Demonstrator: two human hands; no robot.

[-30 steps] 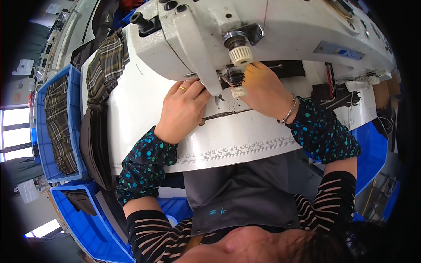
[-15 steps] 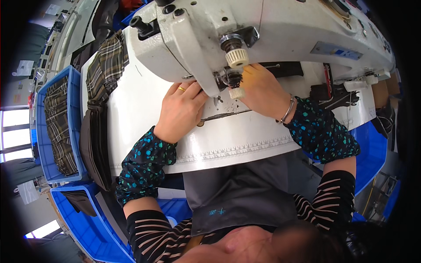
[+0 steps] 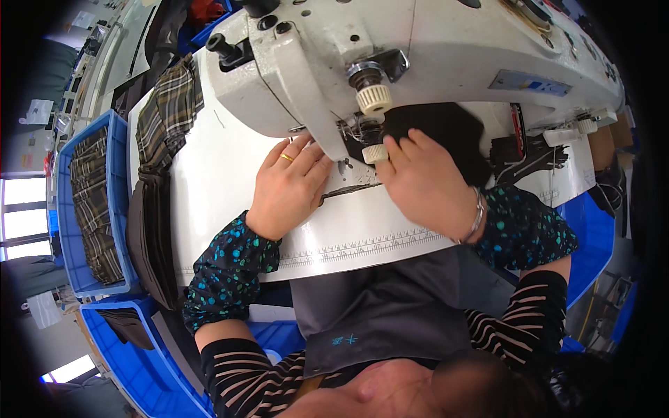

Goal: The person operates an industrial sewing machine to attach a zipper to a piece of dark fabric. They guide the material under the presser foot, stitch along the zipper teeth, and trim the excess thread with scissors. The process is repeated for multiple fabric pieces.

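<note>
A white sewing machine (image 3: pixel 446 56) stands over the white worktable (image 3: pixel 348 233). A dark piece of fabric (image 3: pixel 453 136) lies under its arm, right of the needle area, and its far side is hidden by the machine. My right hand (image 3: pixel 428 184) has its bent fingers on the near left edge of that fabric, beside the cream tension knob (image 3: pixel 375 153); its thumb is mostly hidden. My left hand (image 3: pixel 289 184) rests on the table left of the needle area, fingers stretched forward and tips close to the machine head. No fabric shows under my left hand.
Plaid fabric (image 3: pixel 171 104) and a stack of dark pieces (image 3: pixel 150 230) lie at the table's left edge. Beyond them stand a blue bin (image 3: pixel 124 202) with plaid pieces and another blue bin (image 3: pixel 132 355). Dark scraps and tools (image 3: pixel 533 157) lie right. A printed ruler (image 3: pixel 362 247) runs along the front.
My right hand has come nearer to me and slightly right, out from beside the machine head. The dark fabric now spreads wider beneath the arm. My left hand has hardly moved.
</note>
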